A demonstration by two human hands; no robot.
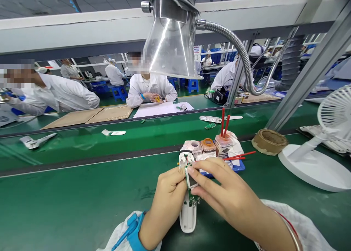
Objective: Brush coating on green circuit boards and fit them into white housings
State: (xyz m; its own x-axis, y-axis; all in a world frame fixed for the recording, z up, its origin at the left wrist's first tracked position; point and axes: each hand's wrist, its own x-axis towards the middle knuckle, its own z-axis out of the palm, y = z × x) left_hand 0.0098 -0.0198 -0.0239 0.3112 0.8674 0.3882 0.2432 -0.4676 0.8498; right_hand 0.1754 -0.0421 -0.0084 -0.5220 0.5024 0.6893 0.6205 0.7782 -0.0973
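My left hand (167, 203) grips a long white plastic housing (188, 217) upright at its upper part, with the fingers curled around its side. A green circuit board (191, 181) sits against the housing, and my right hand (227, 188) presses its fingertips on the board's upper edge. The two hands nearly meet over the board, hiding part of it. Just beyond them stands a blue tray (236, 167) holding small pink and orange cups (208, 145) and red-handled sticks (222, 123).
A green conveyor belt (82, 152) runs across, carrying a white part and a small green board. A tape roll (269, 142) and a white fan (323, 141) stand at the right. A fume hood (171, 42) hangs overhead. Co-workers (149, 92) sit across the line.
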